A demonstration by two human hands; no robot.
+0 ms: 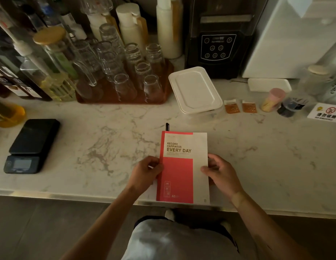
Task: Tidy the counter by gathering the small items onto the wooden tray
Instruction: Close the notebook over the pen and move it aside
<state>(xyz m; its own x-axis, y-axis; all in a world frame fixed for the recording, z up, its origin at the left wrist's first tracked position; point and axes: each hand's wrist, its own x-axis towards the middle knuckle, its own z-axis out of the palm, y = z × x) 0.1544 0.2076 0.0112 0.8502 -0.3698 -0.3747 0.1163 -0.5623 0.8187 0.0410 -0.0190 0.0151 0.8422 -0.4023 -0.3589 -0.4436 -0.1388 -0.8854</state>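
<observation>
- My left grip (148,170) pinches the spine edge of the red-and-white notebook (183,166), and my right grip (218,171) holds its opposite edge, thumb on the cover. Both are closed on the book.
- The notebook lies flat at the near edge of the bench (88,143), its lower end just over the lip.
- A black pen (167,126) pokes out from under the book at 12 o'clock.
- The wooden tray (163,94) sits at about 11 o'clock, well apart from my hands, already crowded with upturned glasses (124,87); I see none of the loose small items on it.
- Still out on the bench at 1 to 2 o'clock: two orange sachets (232,107), a pink-capped toothpick holder (272,100) and a small dark jar (289,107).
- A lidded white box (195,89) stands just beside the tray; a black scale (30,145) lies at 9 o'clock.
- My judgement: gathering has barely started, and nearly everything is left.
</observation>
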